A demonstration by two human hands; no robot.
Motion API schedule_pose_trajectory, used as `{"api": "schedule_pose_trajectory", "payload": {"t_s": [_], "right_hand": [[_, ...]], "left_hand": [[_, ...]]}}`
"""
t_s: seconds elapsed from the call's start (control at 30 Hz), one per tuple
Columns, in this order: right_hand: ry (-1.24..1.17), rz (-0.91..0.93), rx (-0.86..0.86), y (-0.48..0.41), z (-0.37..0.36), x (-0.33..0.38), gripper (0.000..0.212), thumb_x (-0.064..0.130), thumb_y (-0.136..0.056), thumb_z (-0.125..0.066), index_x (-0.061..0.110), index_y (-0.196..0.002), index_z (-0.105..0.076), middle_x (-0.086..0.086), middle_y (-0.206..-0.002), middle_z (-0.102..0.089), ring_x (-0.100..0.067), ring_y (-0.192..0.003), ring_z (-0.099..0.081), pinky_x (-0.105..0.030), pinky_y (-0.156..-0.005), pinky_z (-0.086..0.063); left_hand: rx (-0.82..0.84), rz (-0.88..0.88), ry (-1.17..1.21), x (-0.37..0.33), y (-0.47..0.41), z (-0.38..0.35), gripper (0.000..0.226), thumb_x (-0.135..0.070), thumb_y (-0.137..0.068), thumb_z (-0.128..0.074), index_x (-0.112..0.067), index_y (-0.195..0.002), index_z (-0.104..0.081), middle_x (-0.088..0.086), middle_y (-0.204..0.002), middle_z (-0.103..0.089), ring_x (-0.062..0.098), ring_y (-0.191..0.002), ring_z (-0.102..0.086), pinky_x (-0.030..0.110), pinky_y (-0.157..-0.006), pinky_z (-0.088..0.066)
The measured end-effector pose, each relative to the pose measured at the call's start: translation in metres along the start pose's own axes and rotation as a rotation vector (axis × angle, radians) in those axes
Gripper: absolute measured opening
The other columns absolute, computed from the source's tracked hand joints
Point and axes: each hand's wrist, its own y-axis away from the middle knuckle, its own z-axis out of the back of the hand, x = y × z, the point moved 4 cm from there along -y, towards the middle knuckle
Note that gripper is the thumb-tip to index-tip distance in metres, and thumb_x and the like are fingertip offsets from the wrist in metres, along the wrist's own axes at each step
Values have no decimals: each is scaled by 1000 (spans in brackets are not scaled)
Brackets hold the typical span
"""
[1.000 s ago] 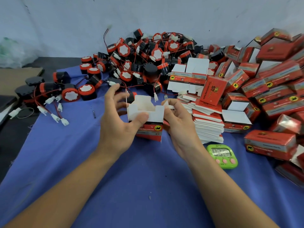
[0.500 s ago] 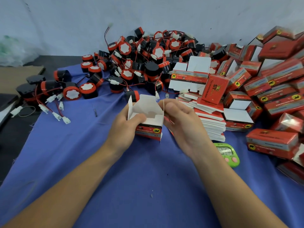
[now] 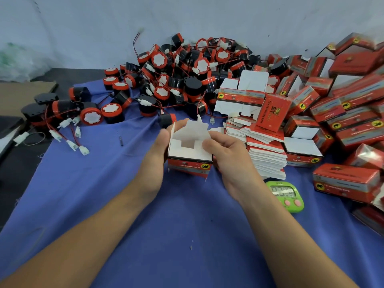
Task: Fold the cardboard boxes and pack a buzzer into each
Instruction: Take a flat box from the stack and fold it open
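Note:
I hold a small red-and-white cardboard box above the blue cloth, its white flaps turned up and half folded. My left hand grips its left side, thumb on the left flap. My right hand grips its right side, thumb pressing a flap inward. Behind the box lies a heap of black-and-red buzzers with red wires and white plugs. A stack of flat unfolded boxes sits just right of my hands.
Folded red boxes pile up at the right. A green timer lies on the blue cloth by my right wrist. More buzzers lie at the left, near brown cardboard and the dark table edge. A wall stands behind.
My hands drew the box lower and nearer to me. The left fingers, spread behind the box earlier, now wrap its side, and the flaps are folded further in.

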Motion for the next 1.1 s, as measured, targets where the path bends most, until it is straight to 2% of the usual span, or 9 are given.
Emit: {"api": "schedule_pose_trajectory", "payload": {"t_s": [0.1, 0.23, 0.33, 0.43, 0.6, 0.7, 0.93, 1.0, 1.1], "right_hand": [[-7, 8, -41, 0, 0, -1, 31, -1, -98, -55, 11, -116, -77, -6, -109, -78, -27, -104, -74, -47, -95, -59], [-24, 56, -85, 1, -5, 0, 31, -3, -96, -57, 15, -104, -80, -6, -102, -79, -26, -98, -75, -42, -86, -62], [-72, 37, -122, -1, -5, -1, 28, -4, -95, -59, 13, -103, -80, -7, -101, -79, -28, -98, -75, -36, -79, -62], [-99, 18, -145, -2, -4, -1, 25, -4, -95, -61, 10, -104, -80, -9, -101, -79, -30, -99, -75, -33, -76, -60], [-74, 26, -248, 0, -6, -1, 32, 2, -92, -66, 27, -81, -83, 0, -91, -80, -26, -93, -76, -40, -77, -64], [-139, -15, -217, 0, -9, -4, 41, 2, -92, -66, 36, -75, -82, 0, -92, -80, -27, -91, -77, -45, -76, -65], [-173, 28, 25, -1, -5, 3, 41, -9, -92, -53, 17, -80, -83, -10, -92, -78, -20, -82, -73, -32, -69, -60], [-135, 25, 52, -1, -2, 5, 30, -3, -87, -56, 12, -81, -82, -12, -93, -77, -20, -83, -70, -31, -71, -58], [-42, 42, 56, 1, -3, 6, 16, 19, -76, -68, 11, -82, -80, -13, -93, -75, -24, -87, -68, -44, -82, -56]], "left_hand": [[-44, 94, 47, -5, -2, 0, 51, -54, -102, -40, -24, -128, -72, 7, -130, -73, 24, -123, -68, 43, -100, -54], [-55, 136, -39, -1, -6, 6, 40, -24, -108, -48, -15, -146, -57, 9, -139, -68, 31, -131, -62, 52, -115, -46], [-40, 107, 7, -6, -6, 5, 35, -16, -106, -50, -25, -136, -66, 5, -132, -72, 27, -123, -67, 41, -103, -56], [-26, 97, 64, -8, -6, 6, 34, -19, -99, -58, -33, -127, -72, 3, -129, -73, 24, -116, -69, 40, -100, -57], [-14, 49, 73, -10, -7, 5, 49, -8, -83, -64, -36, -121, -75, -1, -127, -73, 19, -111, -70, 28, -88, -59], [-30, 31, 53, -10, -7, 4, 52, -4, -79, -62, -34, -119, -75, 1, -124, -75, 20, -112, -71, 26, -83, -58], [-78, 14, 38, -11, -6, 4, 45, 8, -94, -57, -27, -88, -86, -2, -108, -80, 16, -104, -73, 24, -79, -59], [-80, -12, -23, -12, -6, 4, 39, 3, -90, -59, -25, -79, -85, -4, -107, -79, 12, -106, -71, 21, -82, -56], [-91, -38, -85, -13, -3, 3, 28, -10, -78, -59, -24, -74, -83, -3, -110, -77, 11, -110, -70, 21, -85, -54]]}}
